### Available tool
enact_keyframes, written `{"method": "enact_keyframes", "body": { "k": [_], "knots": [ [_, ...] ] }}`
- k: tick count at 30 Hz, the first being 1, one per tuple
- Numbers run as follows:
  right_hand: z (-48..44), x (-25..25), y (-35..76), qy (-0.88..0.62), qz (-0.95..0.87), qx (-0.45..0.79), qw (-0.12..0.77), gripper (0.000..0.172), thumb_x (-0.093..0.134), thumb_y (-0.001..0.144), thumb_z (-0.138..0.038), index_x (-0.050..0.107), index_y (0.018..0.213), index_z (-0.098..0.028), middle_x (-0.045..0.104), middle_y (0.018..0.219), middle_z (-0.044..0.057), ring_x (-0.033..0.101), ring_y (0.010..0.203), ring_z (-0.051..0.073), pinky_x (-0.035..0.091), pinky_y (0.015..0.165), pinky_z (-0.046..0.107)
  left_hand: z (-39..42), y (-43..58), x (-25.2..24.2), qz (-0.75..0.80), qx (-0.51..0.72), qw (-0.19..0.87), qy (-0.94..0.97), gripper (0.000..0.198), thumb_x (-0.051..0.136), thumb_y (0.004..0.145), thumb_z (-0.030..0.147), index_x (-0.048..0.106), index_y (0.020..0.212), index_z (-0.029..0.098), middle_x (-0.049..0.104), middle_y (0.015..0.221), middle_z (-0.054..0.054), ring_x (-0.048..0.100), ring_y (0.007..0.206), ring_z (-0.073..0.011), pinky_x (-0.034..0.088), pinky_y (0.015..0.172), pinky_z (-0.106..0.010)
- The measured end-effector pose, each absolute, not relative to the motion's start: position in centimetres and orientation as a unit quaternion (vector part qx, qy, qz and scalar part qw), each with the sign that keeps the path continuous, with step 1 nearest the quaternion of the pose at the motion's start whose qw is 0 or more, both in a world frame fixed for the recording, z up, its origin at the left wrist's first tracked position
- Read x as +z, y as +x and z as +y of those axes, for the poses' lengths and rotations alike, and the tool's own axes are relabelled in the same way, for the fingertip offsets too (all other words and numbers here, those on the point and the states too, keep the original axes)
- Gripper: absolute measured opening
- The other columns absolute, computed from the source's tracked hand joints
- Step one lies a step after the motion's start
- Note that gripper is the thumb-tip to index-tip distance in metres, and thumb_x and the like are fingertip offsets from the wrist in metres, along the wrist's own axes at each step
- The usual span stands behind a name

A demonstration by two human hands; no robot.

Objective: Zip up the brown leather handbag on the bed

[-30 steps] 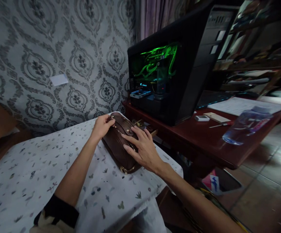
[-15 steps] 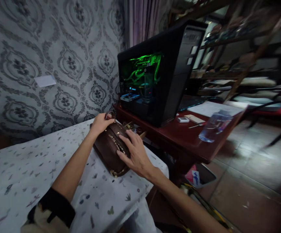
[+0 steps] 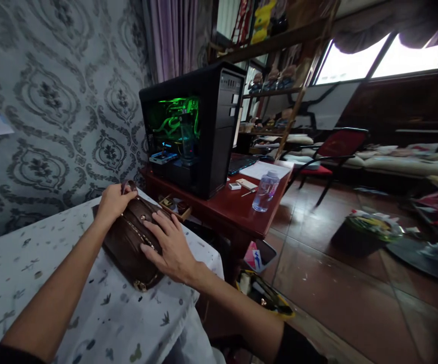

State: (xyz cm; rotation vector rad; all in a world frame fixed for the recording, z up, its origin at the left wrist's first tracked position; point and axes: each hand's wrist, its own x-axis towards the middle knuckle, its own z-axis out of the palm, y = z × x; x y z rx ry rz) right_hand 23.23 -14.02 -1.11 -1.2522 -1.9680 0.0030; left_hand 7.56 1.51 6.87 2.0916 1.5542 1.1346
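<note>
A dark brown bag (image 3: 126,247) with gold-coloured zips and fittings lies on a table with a white patterned cloth (image 3: 25,273). At its far end my left hand (image 3: 113,203) is closed round the bag's handle loop (image 3: 129,187), the thumb lying over it. My right hand (image 3: 171,247) rests on the bag's right side, palm down with the fingers spread, beside the zip and a round stud.
On a red-brown desk (image 3: 241,212) ahead stand a black computer case (image 3: 219,136) with green lights and a clear bottle (image 3: 266,192). An open drawer (image 3: 175,206) is beside the bag. Bins, a yellow-edged bag (image 3: 264,293) and a red chair (image 3: 342,151) are to the right.
The view has swung right, so the bag and hands appear farther left and more of the room shows. Both hands keep about the same places on the bag.
</note>
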Motion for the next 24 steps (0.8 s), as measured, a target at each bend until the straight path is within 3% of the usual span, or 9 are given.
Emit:
{"method": "enact_keyframes", "body": {
  "k": [15,21,24],
  "knots": [
    [-14.2,-1.1,23.8,-0.479,-0.783,0.018,0.398,0.065,0.054,0.097,-0.056,0.046,0.149,-0.018,0.042,0.157,0.016,0.030,0.151,0.025,0.018,0.126,0.054,0.0,8.3,6.9,0.495,0.393,0.213,0.745,0.027,0.062,0.064,0.048,0.061,0.062,0.021,0.065,0.064,-0.001,0.057,0.066,-0.0207,0.040,0.064,-0.031],
    [-14.5,-1.9,24.7,-0.483,-0.769,0.026,0.418,0.068,0.055,0.096,-0.055,0.043,0.148,-0.013,0.038,0.159,0.018,0.027,0.152,0.025,0.022,0.125,0.051,-0.7,6.4,6.6,0.497,0.373,0.157,0.767,0.031,0.061,0.064,0.050,0.066,0.079,0.022,0.072,0.081,-0.003,0.063,0.080,-0.0267,0.042,0.072,-0.034],
    [-14.5,-2.5,25.0,-0.475,-0.775,0.026,0.416,0.067,0.054,0.096,-0.055,0.045,0.147,-0.013,0.038,0.159,0.019,0.027,0.152,0.026,0.025,0.124,0.053,-1.6,5.4,6.3,0.506,0.366,0.152,0.766,0.034,0.062,0.065,0.052,0.065,0.079,0.022,0.071,0.079,-0.003,0.061,0.075,-0.0241,0.042,0.070,-0.033]
  ]
}}
